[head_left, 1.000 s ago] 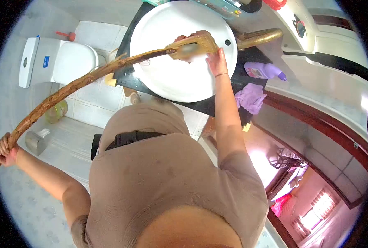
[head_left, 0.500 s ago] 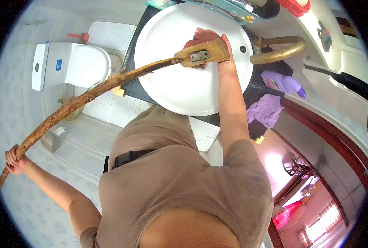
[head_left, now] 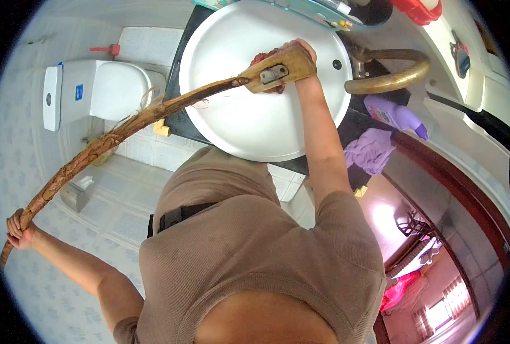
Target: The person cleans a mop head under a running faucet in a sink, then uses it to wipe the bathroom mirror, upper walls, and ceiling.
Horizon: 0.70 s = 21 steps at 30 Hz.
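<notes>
A long, crooked wooden stick [head_left: 109, 140] slants from the lower left up over the white washbasin [head_left: 232, 135]. Its far end is a flat, pale wooden head [head_left: 295, 64] with a small metal plate [head_left: 274, 74] set in it. My left hand [head_left: 20, 230] is wrapped round the stick near its lower end. At the head, my right hand [head_left: 307, 47] reaches behind the wood, with most of its fingers hidden. A crumpled reddish-brown cloth [head_left: 261, 58] shows under the head, held against its underside by my right hand.
A brass-coloured tap [head_left: 389, 86] curves at the basin's right. Beside it on the dark counter lie a purple bottle [head_left: 395, 114] and a lilac cloth [head_left: 371, 150]. A teal tray [head_left: 301, 14] stands behind the basin. At left is a white toilet [head_left: 117, 89].
My right hand has shifted around the wooden head, its fingers now curled over the upper edge, and less of the cloth shows. My left hand keeps its hold on the stick.
</notes>
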Motion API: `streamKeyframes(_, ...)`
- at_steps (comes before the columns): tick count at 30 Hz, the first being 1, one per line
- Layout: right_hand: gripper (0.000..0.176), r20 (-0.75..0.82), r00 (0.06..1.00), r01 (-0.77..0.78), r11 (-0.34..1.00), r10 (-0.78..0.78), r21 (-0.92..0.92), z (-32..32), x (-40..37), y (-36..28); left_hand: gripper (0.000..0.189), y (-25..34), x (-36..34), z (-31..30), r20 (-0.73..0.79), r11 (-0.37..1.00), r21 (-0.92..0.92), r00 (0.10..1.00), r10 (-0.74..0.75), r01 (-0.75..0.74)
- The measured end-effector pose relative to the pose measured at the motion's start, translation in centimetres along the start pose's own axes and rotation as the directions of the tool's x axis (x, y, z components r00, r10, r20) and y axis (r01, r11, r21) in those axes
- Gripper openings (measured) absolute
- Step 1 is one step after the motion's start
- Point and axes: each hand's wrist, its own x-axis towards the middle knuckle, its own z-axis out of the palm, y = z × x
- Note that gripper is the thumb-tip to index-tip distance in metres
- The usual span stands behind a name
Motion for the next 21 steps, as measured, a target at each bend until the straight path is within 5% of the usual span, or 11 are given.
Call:
streamKeyframes(16,0.023,0.000,1.000,0.013,0.996,-0.013,0.092,-1.9,2.5,0.5,0.029,-1.8,-1.6,3.5,-0.067,0.999,0.046,0.998,0.001,0.002)
streamKeyframes(18,0.021,-0.224,0.967,0.109,0.992,-0.121,-0.067,0.2,1.4,0.6,0.029,-1.7,-1.7,3.6,-0.077,0.998,0.060,0.997,0.006,-0.002)
streamKeyframes(21,0.019,-0.216,0.973,0.086,0.996,-0.084,0.002,-2.6,3.4,0.7,0.030,-0.7,-1.6,2.7,-0.010,0.997,-0.034,0.998,-0.070,0.069)
